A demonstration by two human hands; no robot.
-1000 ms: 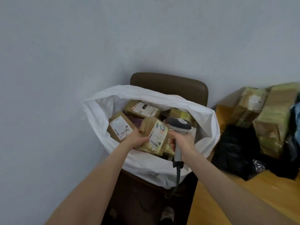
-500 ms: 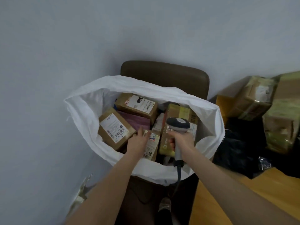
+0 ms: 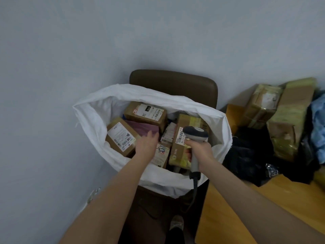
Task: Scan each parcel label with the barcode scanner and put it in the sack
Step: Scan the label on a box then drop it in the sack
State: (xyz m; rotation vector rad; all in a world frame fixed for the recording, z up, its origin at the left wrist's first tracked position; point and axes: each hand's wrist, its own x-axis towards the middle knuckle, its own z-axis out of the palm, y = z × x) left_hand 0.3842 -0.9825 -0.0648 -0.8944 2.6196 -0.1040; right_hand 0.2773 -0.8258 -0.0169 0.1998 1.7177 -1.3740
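Released since the earlier frames, the small parcel with the cartoon label [image 3: 161, 153] is now left wedged on edge among the boxes in the white sack [image 3: 91, 117], where before it was gripped by the left hand [image 3: 146, 147]. Trouble could be caused from here in three ways, it is judged: the parcel, stood between the labelled box [image 3: 121, 136] at its left and the taller box [image 3: 177, 155] at its right, could be tipped or dragged up if caught by the hand as it is drawn away; the slack sack mouth, propped on a brown chair [image 3: 174, 81], could be pulled down by a forearm and the load spilled; and the scanner cord [image 3: 194, 187], hung across the near rim, could be snagged. The parcel lies just to the near right of the left fingers [image 3: 152, 136], which are held straight and loosely spread over the load, with nothing gripped; whether it is touched by the palm cannot be told. The barcode scanner [image 3: 195, 134] is clasped by its handle in the right hand [image 3: 200, 152], whose fingers are curled round it, over the right side of the sack. More parcels [image 3: 260, 106] are left waiting on the bench [image 3: 263, 199] at the far right.
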